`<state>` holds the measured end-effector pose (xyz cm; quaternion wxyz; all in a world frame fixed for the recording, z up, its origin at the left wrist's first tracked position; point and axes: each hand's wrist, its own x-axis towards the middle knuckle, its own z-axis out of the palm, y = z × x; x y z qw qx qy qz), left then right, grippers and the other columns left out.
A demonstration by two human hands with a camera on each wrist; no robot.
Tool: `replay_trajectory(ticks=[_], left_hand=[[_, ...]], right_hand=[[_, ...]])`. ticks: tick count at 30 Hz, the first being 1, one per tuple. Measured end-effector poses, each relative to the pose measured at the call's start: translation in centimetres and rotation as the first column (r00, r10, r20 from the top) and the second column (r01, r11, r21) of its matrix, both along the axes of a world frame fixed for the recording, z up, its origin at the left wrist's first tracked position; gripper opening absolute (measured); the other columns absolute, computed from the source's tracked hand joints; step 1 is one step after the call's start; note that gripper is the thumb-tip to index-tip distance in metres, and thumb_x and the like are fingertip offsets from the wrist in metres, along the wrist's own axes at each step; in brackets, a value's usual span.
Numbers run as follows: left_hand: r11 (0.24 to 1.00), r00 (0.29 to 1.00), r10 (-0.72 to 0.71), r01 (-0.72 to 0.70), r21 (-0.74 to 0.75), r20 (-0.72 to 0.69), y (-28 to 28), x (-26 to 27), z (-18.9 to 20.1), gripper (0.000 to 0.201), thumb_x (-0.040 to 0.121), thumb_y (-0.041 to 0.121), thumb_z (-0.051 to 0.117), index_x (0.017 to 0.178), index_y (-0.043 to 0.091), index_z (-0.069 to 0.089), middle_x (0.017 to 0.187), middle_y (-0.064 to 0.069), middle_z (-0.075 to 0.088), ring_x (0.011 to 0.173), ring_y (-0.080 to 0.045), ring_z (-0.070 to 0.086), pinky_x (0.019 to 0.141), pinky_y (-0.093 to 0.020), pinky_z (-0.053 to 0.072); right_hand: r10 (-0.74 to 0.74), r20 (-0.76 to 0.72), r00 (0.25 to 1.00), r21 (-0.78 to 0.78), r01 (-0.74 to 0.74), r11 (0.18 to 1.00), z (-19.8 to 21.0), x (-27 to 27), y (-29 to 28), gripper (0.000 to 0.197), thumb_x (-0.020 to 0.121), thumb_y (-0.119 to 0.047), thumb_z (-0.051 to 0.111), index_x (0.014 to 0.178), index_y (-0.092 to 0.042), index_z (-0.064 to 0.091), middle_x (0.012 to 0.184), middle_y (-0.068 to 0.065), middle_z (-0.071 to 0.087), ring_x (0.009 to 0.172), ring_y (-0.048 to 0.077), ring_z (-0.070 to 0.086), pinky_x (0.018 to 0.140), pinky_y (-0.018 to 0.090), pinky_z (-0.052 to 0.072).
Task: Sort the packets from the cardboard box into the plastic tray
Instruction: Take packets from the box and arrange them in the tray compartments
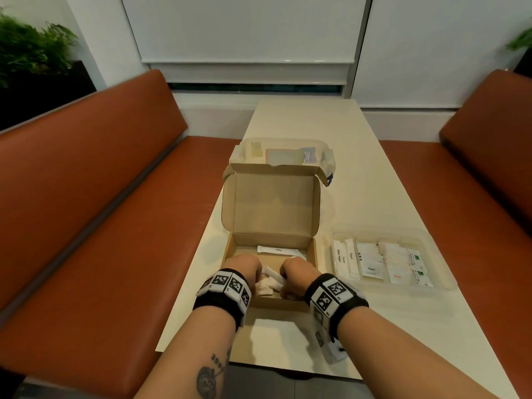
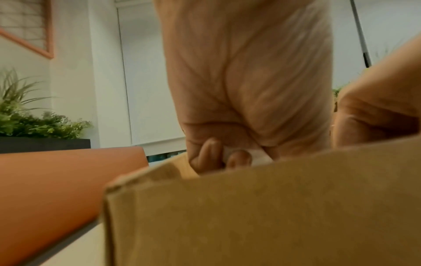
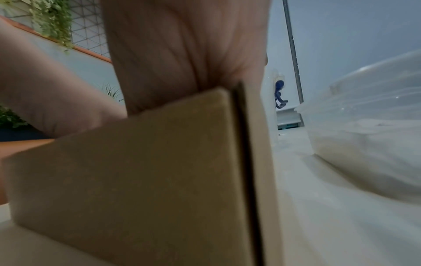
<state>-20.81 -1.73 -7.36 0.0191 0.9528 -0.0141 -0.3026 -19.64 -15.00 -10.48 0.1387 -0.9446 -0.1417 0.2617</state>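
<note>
1. White paper packets sit bunched between both hands inside the cardboard box, at its near end.
2. In the left wrist view, fingertips of the left hand curl round a white packet edge, so that hand grips at least one packet.
3. From above, the right hand is closed like a fist with a white packet end showing at its near side; I judge that it holds that packet. Its own wrist view shows only the palm behind the box wall, not the fingers.
4. One long white stick packet lies loose on the box floor by the far wall, touched by neither hand.
5. Just right of the box, the plastic tray already holds rows of packets: sticks on its left, flat white sachets in the middle, green-printed ones on its right.
6. My judgement: the sorting is well along. What remains is the bundle in the hands, the stick at the back, and anything hidden beneath the hands.
7. A lidded clear container stands behind the box's raised lid, farther along the table.
</note>
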Motion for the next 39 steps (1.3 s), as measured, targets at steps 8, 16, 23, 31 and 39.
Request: replay_trajectory(ticks=[8,16,23,31,39], left_hand=[[0.975,0.978,0.133,-0.1,-0.198,0.162,0.8,0.0,-0.9,0.024,0.091,0.016,0.055,0.113,0.009,0.063,0.112,-0.01,0.066,0.102,-0.026,0.062,0.09,-0.035,0.051],[0.377,0.725,0.689,-0.372,-0.848,-0.011,-2.3,1.9,-0.2,0.027,0.093,0.016,0.045,0.116,0.01,0.058,0.112,-0.013,0.061,0.099,-0.027,0.057,0.086,-0.035,0.045],[-0.167,0.626,0.67,-0.395,-0.903,-0.398,-7.2,2.5,0.1,0.012,0.094,0.008,0.044,0.103,0.009,0.052,0.082,-0.013,0.059,0.063,-0.02,0.061,0.049,-0.027,0.051],[-0.095,0.778,0.548,-0.308,-0.946,-0.309,-12.5,3.0,0.4,0.025,0.086,0.029,0.068,0.104,0.013,0.066,0.074,0.001,0.063,0.057,-0.01,0.053,0.053,-0.023,0.045],[0.05,0.74,0.644,-0.292,-0.955,-0.193,-14.9,4.0,-0.5,0.008,0.092,0.015,0.057,0.096,0.011,0.063,0.077,-0.001,0.065,0.062,-0.01,0.053,0.054,-0.022,0.046]], right_hand=[[-0.229,0.103,0.968,0.312,0.187,0.931,0.4,0.5,-1.1,0.019,0.076,-0.019,0.077,0.09,-0.007,0.071,0.088,0.008,0.069,0.078,0.019,0.062,0.07,0.029,0.05],[-0.428,0.021,0.903,0.702,0.292,0.65,3.3,1.0,-3.7,0.019,0.072,-0.021,0.081,0.067,-0.025,0.063,0.058,-0.009,0.058,0.053,0.004,0.055,0.046,0.009,0.041],[-0.509,-0.082,0.857,0.814,0.352,0.462,4.6,0.9,-7.9,0.01,0.073,-0.023,0.079,0.075,-0.021,0.07,0.068,0.0,0.067,0.062,0.01,0.061,0.062,0.022,0.052],[-0.569,-0.06,0.82,0.793,0.386,0.472,3.4,1.1,-12.4,0.034,0.074,-0.011,0.077,0.052,-0.02,0.053,0.039,-0.015,0.049,0.037,-0.002,0.047,0.04,0.007,0.036],[-0.576,-0.162,0.801,0.8,0.448,0.398,2.3,1.6,-15.2,0.012,0.085,-0.007,0.064,0.078,-0.011,0.072,0.061,0.0,0.062,0.05,0.008,0.055,0.05,0.011,0.046]])
